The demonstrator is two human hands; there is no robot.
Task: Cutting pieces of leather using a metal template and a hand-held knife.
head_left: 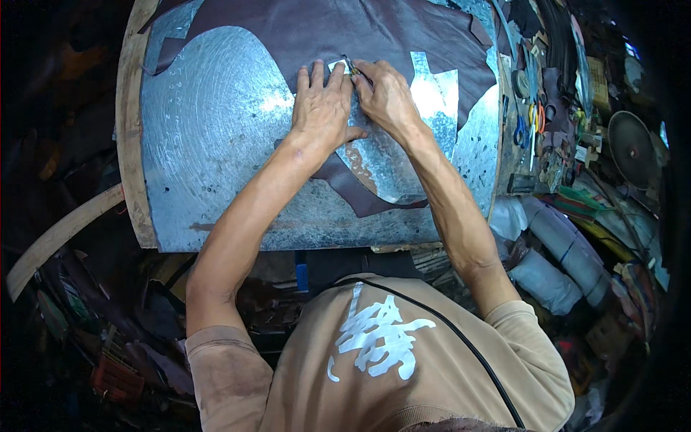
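A dark brown sheet of leather (pixel 237 16) covers the far part of the metal-topped table. On it lies a shiny sheet-metal template (pixel 439 108) with a stepped far edge and a rounded near end. My left hand (pixel 320 108) presses flat on the template's left side, fingers stretched out and thumb spread. Close beside its fingertips, my right hand (pixel 385 93) is closed around a slim knife-like tool (pixel 353 68), mostly hidden by the fingers. The tool's tip is at the template's far edge. A leather flap (pixel 363 201) shows beneath the template's near end.
The scratched metal tabletop (pixel 194 144) has a wooden rim (pixel 129 137) on the left. Blue-handled scissors (pixel 520 132), orange-handled scissors (pixel 540 117) and other tools lie at the right. Wrapped rolls (pixel 568 245) stand lower right. A black cable (pixel 461 335) crosses my shirt.
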